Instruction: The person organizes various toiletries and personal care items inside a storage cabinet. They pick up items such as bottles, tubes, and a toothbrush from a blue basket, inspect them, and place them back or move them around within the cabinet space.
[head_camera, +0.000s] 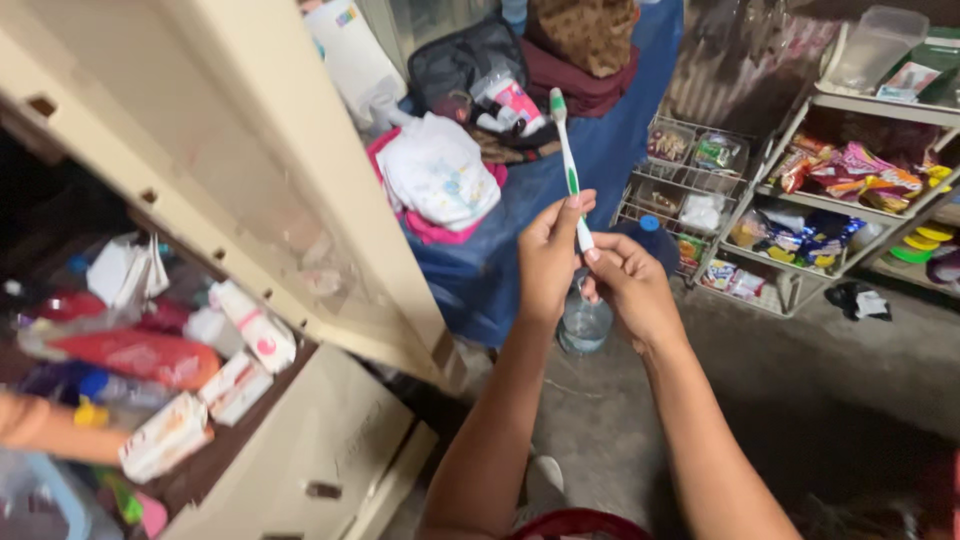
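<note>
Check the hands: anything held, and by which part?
Both hands hold one green-and-white toothbrush upright, head up. The left hand pinches the lower handle; the right hand grips the bottom end just below it.

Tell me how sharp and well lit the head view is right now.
Head view: the white-and-green plastic toothbrush and both hands, left and right, look sharp; the cream cabinet door is soft, wide-angle skewed; the cabinet shelf is dim.
</note>
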